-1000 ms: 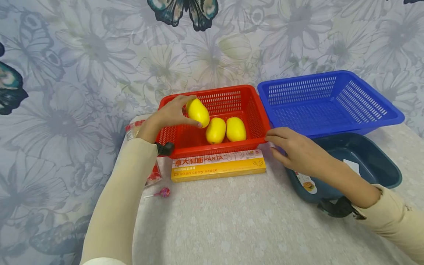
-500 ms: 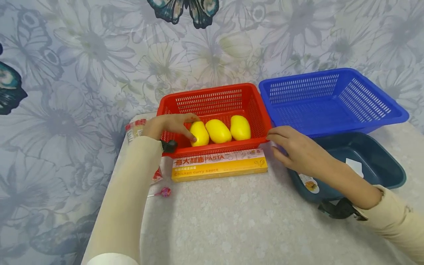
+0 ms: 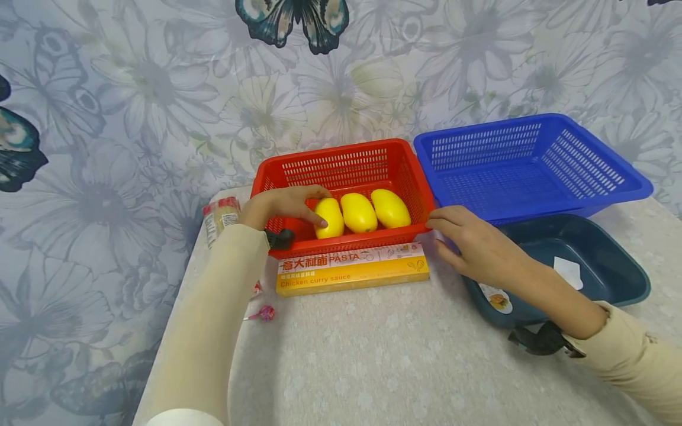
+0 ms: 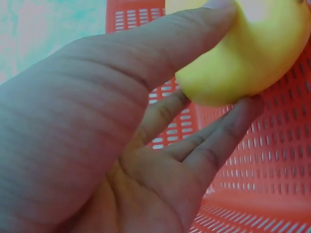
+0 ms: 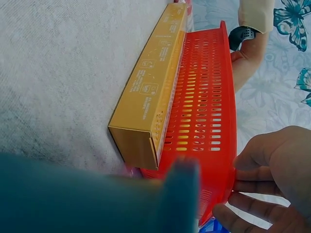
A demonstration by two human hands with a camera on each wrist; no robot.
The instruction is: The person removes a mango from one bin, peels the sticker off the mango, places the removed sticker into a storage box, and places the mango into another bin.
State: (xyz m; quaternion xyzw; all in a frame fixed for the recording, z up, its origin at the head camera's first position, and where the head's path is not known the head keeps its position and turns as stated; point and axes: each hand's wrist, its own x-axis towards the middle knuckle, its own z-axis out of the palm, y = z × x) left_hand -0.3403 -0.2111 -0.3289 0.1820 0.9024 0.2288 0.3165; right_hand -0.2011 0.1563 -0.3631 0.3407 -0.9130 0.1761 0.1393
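We see the left hand reaching into the red basket, thumb and fingers curled around the leftmost yellow fruit, which rests on the basket floor beside two more yellow fruits. The right hand pinches the basket's near right corner. A yellow pasta box lies on the desk against the basket's near side.
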